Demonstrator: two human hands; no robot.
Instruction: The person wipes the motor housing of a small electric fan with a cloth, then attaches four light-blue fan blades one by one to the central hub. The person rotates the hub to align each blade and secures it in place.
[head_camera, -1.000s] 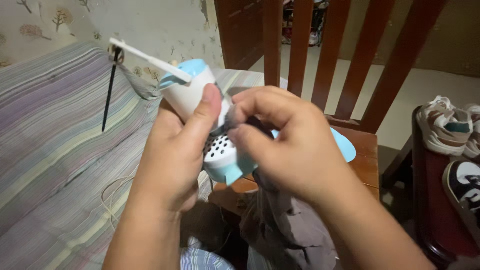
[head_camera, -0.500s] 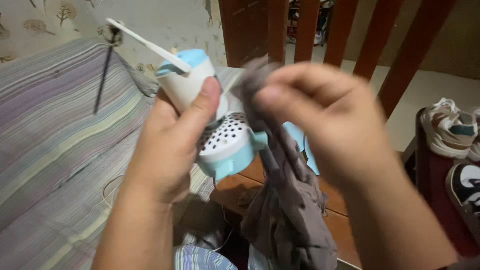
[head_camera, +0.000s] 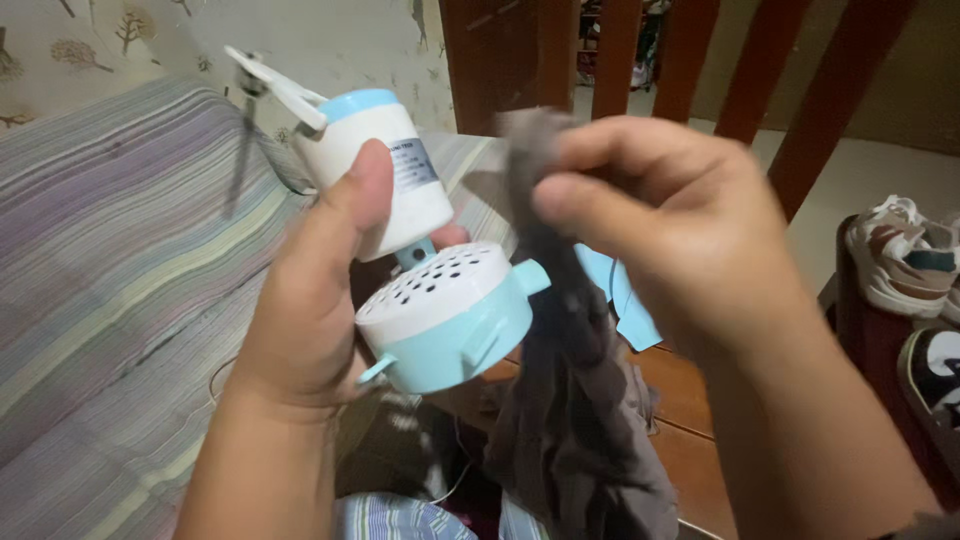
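— Striped bedding (head_camera: 110, 250) runs off behind the device, and a wooden chair (head_camera: 690, 420) stands beyond it with sneakers (head_camera: 900, 260) further over. What have you got there?

— A small white and light-blue plastic gadget (head_camera: 420, 270). My left hand (head_camera: 310, 310) is wrapped round its white cylindrical body, thumb pressed up the side, so the perforated round head tilts toward me and I can see its face.

— And the other hand?

— My right hand (head_camera: 670, 230) is pinched shut on a grey-brown cloth (head_camera: 570, 400), just beside the gadget's head. I hold it high by one end so the rest hangs loose below the gadget, over the chair seat.

— How does the gadget look?

— White dotted top, blue rim with little tabs, a blue cap at the far end, and a thin white arm sticking out past it.
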